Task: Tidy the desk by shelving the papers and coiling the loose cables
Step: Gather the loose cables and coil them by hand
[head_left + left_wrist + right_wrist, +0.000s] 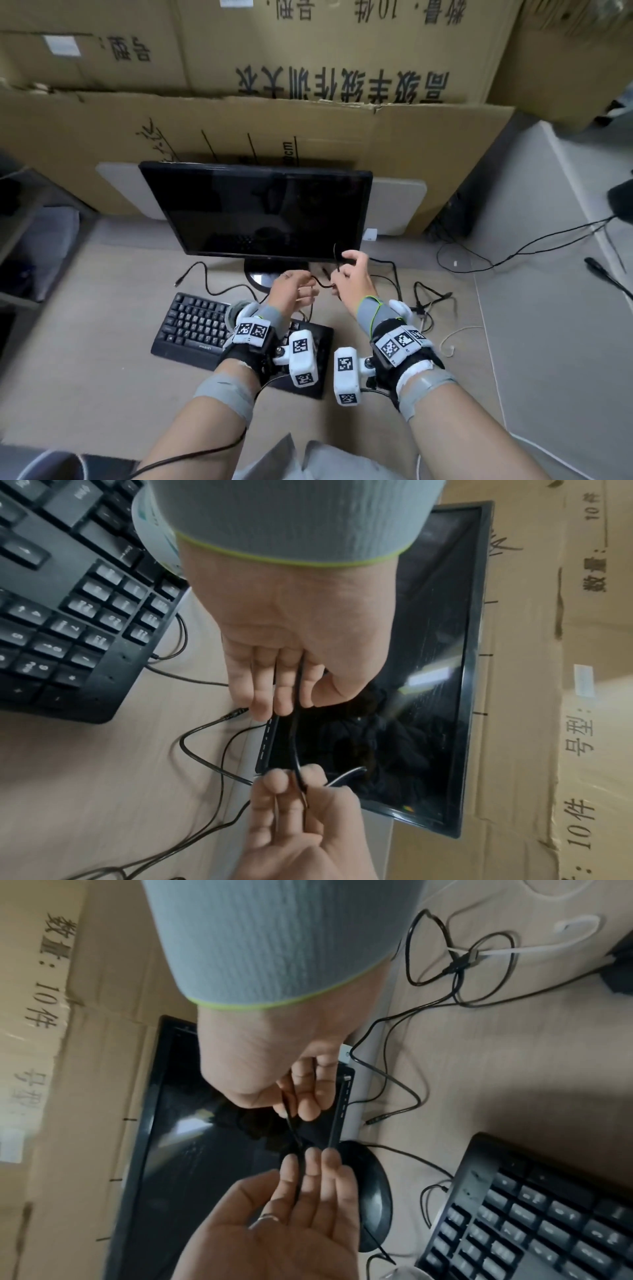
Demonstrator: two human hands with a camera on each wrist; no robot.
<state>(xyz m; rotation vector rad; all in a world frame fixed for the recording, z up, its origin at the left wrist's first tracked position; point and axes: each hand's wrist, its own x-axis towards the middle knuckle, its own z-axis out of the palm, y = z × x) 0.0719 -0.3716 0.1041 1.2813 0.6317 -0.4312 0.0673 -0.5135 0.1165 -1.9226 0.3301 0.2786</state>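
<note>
- The monitor serves as the landmark: it stands at the back of the surface, with cardboard boxes stacked behind it.
- Left of the monitor's foot, a thin black lead with a free plug lies loose on the surface, not yet coiled.
- In front of the monitor and a little left sits the keyboard; its lead runs off toward the monitor's foot.
- The left hand is raised just in front of the monitor's foot. The wrist views show its fingers nearly straight, with a black cable running between them and the thumb closing against it, so it holds the cable lightly.
- The right hand is raised at the monitor's lower right corner. Its thumb and fingers pinch the same cable, and a short loop of it stands up above the hand.
- The stretch of cable between the two hands is short and nearly taut. My reading is that the coiling of this one cable has only begun: one small loop is formed, and the rest trails down to the surface.
- Right of the monitor, a tangle of black leads and a white lead lie spread on the surface, untouched.
- Farther right, more black leads run across the neighbouring grey surface.
- No papers or shelf show in any view, so I cannot tell how that half of the task stands.
- Overall, the job looks to be at an early stage.
</note>
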